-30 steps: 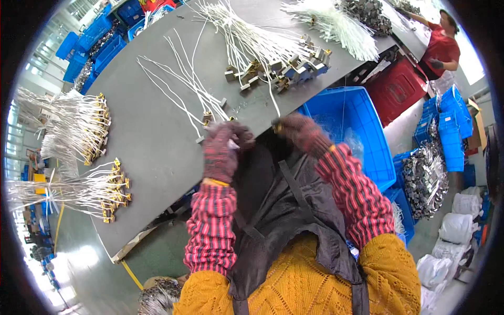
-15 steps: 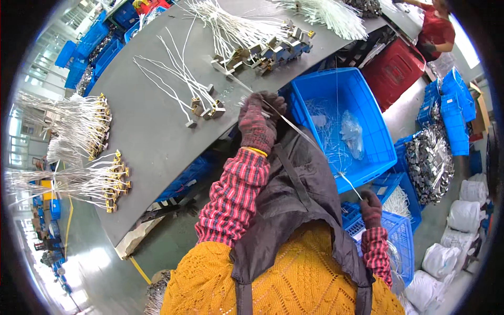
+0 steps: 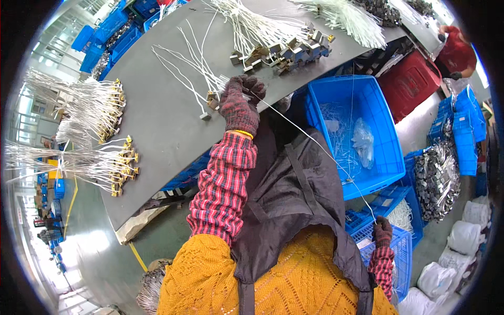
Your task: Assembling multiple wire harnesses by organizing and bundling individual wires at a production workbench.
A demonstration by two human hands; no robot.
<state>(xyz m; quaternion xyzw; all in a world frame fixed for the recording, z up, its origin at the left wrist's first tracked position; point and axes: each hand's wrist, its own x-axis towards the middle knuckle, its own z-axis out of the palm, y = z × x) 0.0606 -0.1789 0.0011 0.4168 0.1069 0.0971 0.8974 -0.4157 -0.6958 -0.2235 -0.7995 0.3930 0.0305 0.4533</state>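
A long white wire runs from my left hand, across the near side of the blue bin, to my right hand. My left hand, in a dark red knit glove, is closed around its upper end at the table edge. It partly covers a small group of white wires with small metal connectors at their ends. At the lower right, my right hand, also gloved, pinches the other end above a blue basket. Next to my left hand lies a larger bundle of white wires with blocky metal connectors.
On the grey table, wire bundles with brass-coloured ends overhang the left edge. The blue bin holds clear plastic and wire scraps. Beyond it are a red bin, a person in red and white sacks.
My left hand has moved left over the small wire group. The wire between my hands now sags slightly. The whole view has shifted, with the table and bins appearing farther right.
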